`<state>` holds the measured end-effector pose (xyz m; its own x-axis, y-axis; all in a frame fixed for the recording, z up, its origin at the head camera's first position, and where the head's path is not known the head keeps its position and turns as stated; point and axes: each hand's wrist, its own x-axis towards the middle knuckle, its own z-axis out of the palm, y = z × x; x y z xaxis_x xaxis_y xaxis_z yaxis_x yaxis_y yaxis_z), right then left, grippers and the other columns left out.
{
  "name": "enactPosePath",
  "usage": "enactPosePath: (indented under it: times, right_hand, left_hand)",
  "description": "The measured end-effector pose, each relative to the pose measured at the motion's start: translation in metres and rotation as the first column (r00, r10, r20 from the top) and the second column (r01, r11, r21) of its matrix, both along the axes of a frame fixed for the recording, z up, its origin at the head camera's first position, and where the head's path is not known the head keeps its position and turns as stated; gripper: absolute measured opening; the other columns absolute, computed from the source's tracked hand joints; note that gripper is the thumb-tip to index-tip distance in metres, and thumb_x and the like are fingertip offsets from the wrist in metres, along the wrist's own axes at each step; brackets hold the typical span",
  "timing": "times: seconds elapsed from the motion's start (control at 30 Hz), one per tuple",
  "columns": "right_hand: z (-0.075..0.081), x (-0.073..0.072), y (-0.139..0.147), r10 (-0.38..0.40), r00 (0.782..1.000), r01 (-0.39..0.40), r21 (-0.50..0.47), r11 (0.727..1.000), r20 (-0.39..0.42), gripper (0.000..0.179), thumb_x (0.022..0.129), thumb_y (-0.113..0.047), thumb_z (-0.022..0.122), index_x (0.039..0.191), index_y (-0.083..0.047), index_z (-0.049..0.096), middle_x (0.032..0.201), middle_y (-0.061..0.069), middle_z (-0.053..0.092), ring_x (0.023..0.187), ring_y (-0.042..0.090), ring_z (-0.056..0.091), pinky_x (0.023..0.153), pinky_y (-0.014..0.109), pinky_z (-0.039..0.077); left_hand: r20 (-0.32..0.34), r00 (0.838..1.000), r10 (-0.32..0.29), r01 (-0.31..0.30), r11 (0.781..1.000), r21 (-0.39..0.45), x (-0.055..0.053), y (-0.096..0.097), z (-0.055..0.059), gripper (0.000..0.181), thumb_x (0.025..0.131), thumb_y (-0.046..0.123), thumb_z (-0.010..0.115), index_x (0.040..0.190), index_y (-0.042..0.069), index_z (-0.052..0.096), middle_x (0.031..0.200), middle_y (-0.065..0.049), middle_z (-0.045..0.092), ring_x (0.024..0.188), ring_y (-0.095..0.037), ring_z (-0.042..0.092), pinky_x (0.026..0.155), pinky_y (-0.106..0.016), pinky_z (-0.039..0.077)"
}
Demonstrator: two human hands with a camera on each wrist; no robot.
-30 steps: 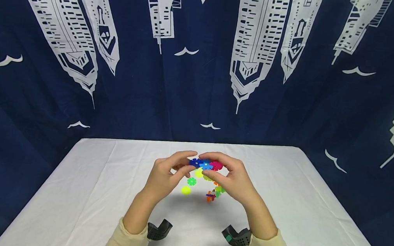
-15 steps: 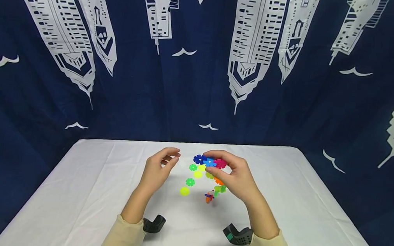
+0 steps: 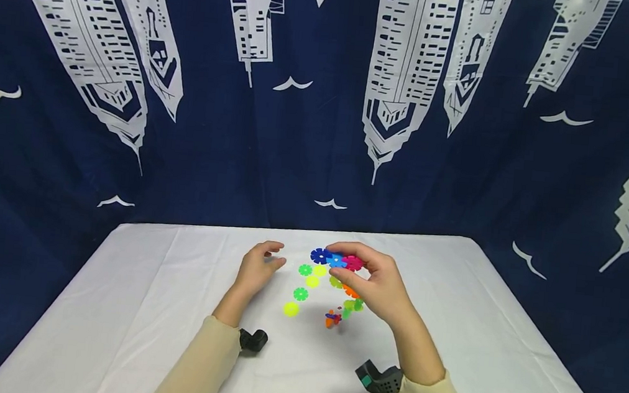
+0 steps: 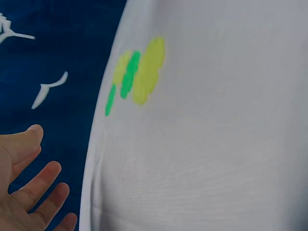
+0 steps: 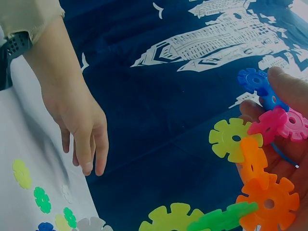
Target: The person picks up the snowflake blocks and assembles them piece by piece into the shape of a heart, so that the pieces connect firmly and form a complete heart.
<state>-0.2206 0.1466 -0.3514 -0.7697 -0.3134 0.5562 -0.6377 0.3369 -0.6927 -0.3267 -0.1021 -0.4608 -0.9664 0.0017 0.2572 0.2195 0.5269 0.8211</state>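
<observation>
My right hand (image 3: 371,282) grips a chain of interlocking flower-shaped plastic discs between thumb and fingers. Blue discs (image 5: 253,81), pink discs (image 5: 268,124), a yellow disc (image 5: 230,138) and orange discs (image 5: 270,203) follow one another in it, then a green disc (image 5: 224,215) lower down. Part of the chain is hidden behind the fingers in the head view. My left hand (image 3: 256,271) is apart from the chain, fingers loose and holding nothing. Nearest to it lie loose discs on the table, among them a green disc (image 3: 300,294) and a yellow disc (image 3: 291,309).
The white-clothed table (image 3: 131,305) ends at a dark blue curtain (image 3: 273,155) with white building prints. More loose discs, including a green disc (image 3: 305,270) and a yellow disc (image 3: 312,281), lie between the hands. A small orange, red and purple cluster (image 3: 332,318) shows nearer the front.
My left hand has come away from the chain to the left and then lowered toward the table, uncovering loose discs. The right hand keeps the chain in almost the same spot.
</observation>
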Motion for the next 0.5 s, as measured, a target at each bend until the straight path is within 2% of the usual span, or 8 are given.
enactPosePath:
  times: [0.13, 0.23, 0.3, 0.5]
  right_hand:
    - [-0.001, -0.001, 0.0, -0.006, 1.0, 0.006, -0.003, 1.0, -0.004, 0.032, 0.088, -0.011, 0.076, 0.119, -0.017, 0.071, 0.114, -0.002, 0.074, 0.101, 0.009, 0.064, 0.084, 0.025, 0.055]
    - [-0.002, -0.001, 0.0, -0.005, 1.0, 0.005, -0.005, 1.0, 0.003, 0.032, 0.088, -0.011, 0.076, 0.119, -0.017, 0.071, 0.116, -0.002, 0.074, 0.102, 0.01, 0.064, 0.085, 0.025, 0.055]
    - [-0.001, -0.001, 0.0, -0.006, 1.0, 0.006, -0.003, 1.0, 0.007, 0.032, 0.089, -0.012, 0.076, 0.119, -0.017, 0.071, 0.116, -0.002, 0.074, 0.101, 0.01, 0.064, 0.083, 0.025, 0.056]
    - [-0.001, -0.001, 0.001, -0.008, 1.0, 0.008, 0.001, 1.0, 0.004, 0.031, 0.089, -0.013, 0.075, 0.12, -0.017, 0.07, 0.115, -0.002, 0.074, 0.097, 0.011, 0.063, 0.079, 0.025, 0.057]
  left_hand:
    - [0.054, 0.998, -0.015, 0.017, 0.999, -0.045, -0.01, 0.0, -0.004, 0.038, 0.088, 0.015, 0.074, 0.125, 0.011, 0.067, 0.126, -0.016, 0.066, 0.122, -0.036, 0.057, 0.107, -0.052, 0.043]
    - [0.106, 0.994, -0.017, 0.03, 0.993, -0.118, -0.014, 0.0, -0.008, 0.041, 0.088, 0.02, 0.076, 0.128, 0.015, 0.067, 0.129, -0.013, 0.066, 0.126, -0.036, 0.053, 0.111, -0.055, 0.034]
    - [0.13, 0.992, -0.006, 0.029, 0.984, -0.175, -0.015, 0.001, -0.01, 0.043, 0.087, 0.022, 0.076, 0.128, 0.017, 0.067, 0.13, -0.011, 0.066, 0.127, -0.035, 0.052, 0.109, -0.057, 0.03]
    - [0.134, 0.991, 0.025, 0.014, 0.961, -0.276, -0.019, 0.004, -0.015, 0.041, 0.086, 0.024, 0.077, 0.125, 0.018, 0.07, 0.135, -0.012, 0.059, 0.128, -0.035, 0.046, 0.106, -0.055, 0.027]
